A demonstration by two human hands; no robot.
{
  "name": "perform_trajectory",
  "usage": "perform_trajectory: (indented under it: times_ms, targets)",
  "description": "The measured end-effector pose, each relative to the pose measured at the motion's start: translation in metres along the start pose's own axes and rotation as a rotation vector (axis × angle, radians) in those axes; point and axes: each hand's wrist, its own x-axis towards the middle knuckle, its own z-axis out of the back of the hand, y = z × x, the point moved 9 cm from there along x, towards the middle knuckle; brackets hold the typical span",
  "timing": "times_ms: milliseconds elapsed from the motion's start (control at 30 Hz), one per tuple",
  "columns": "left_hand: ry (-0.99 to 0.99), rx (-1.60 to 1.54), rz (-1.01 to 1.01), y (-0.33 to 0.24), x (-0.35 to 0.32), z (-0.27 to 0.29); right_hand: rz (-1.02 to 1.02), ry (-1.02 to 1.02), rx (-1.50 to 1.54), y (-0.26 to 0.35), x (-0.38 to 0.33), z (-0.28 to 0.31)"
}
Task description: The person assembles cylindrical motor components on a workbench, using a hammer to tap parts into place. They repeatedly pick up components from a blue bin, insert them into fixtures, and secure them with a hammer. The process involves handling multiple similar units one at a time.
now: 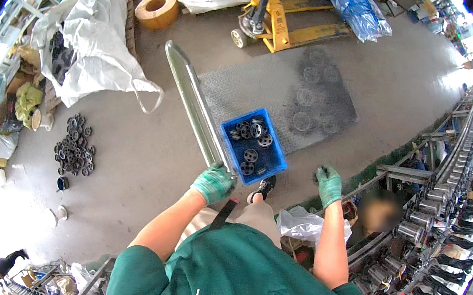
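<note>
My left hand (pixel 215 182), in a green knit glove, is closed around the near end of a long tubular metal handle (pixel 188 88). That handle runs along the left side of a flat, textured metal platform (pixel 251 80). On the platform's near part stands a blue plastic crate (pixel 278 153) with several dark, round wheel-like parts (pixel 250 155) inside. Off to the right of the crate, my right hand (pixel 329 185) is raised in a matching glove, its fingers curled. Something dark shows at its fingertips, too small to name.
A pile of dark round parts (pixel 74 146) lies on the floor at left. Behind are a white sack (pixel 88 41), an orange-brown roll (pixel 157 10) and a yellow pallet jack (pixel 280 28). Along the right runs a conveyor line (pixel 434 199), with a person (pixel 380 212) beside it.
</note>
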Motion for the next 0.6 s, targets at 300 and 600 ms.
perform_trajectory:
  times_ms: [300,600]
  targets:
    - [-0.063,-0.048,0.209,0.102,-0.182,0.039,-0.138,0.249,0.131,0.039,-0.086,-0.163]
    - [-0.386,0.014,0.717,0.226,-0.323,0.068,-0.037,0.362,-0.064,0.098,-0.064,-0.241]
